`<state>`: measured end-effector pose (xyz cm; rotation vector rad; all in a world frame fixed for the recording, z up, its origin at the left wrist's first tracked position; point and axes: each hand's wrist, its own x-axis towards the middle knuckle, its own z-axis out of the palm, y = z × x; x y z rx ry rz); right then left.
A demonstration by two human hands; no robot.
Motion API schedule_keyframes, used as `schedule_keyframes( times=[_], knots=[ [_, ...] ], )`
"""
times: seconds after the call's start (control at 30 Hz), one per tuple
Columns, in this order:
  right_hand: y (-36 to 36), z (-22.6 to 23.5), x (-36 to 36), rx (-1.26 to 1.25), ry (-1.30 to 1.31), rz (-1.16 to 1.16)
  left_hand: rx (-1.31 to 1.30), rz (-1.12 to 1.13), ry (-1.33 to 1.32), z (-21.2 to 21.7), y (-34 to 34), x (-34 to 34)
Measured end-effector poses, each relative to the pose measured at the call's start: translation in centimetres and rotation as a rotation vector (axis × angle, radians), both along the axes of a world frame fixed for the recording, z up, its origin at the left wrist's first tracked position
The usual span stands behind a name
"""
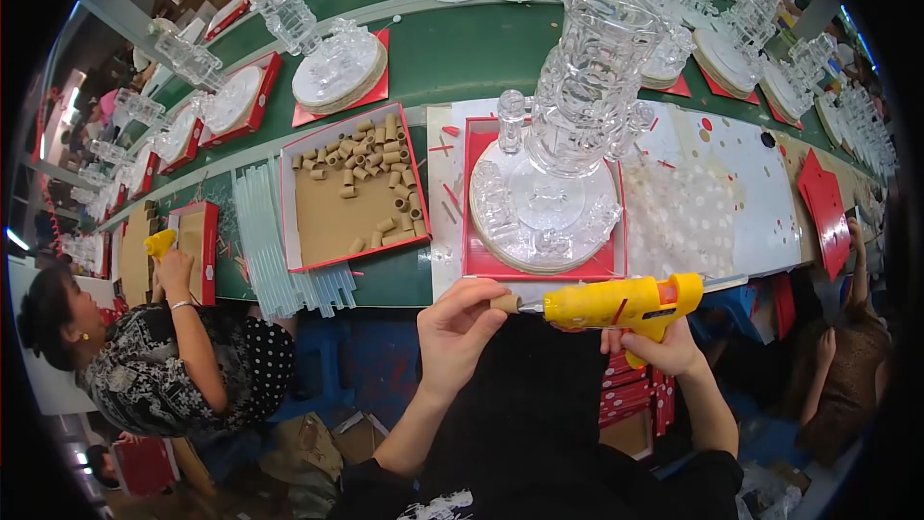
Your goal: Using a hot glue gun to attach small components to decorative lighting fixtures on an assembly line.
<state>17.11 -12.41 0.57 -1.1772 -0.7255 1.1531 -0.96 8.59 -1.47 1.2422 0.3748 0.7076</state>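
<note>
Leftmost, a co-worker in a dotted top, bent over the bench edge with a second yellow tool in hand. Next along, a sheaf of clear glue sticks lying on the green work surface, beside a shallow red-edged tray scattered with short cardboard tubes. Then the left hand, fingers pinched shut on one small cardboard tube, held just below the bench edge and end-on against the nozzle of the glue gun. Likely light and stiff but crushable, so best pinched gently round the middle, clear of the end meeting the hot tip. Just above, a tall clear plastic tower ornament upright on a round base in a red box; probably light, brittle, smooth and slippery, safest taken low at the base. Right of the tube, the yellow glue gun, level, nozzle pointing left, with the right hand clamped round its grip. Farther right, a white sheet dotted with scraps, red card pieces, and rows of similar clear ornaments along the crowded line, another person's arm at the far edge.
</note>
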Motion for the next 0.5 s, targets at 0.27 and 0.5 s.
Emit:
schedule_keyframes(
  times=[0.27, 0.5],
  knots=[
    [-0.04, -0.32, -0.06, 0.022, 0.019, -0.021, -0.021, -0.019, 0.014, 0.14, -0.29, 0.0],
    [-0.14, -0.47, -0.1, 0.029, -0.037, -0.037, -0.037, -0.018, 0.012, 0.69, -0.43, 0.13]
  ],
)
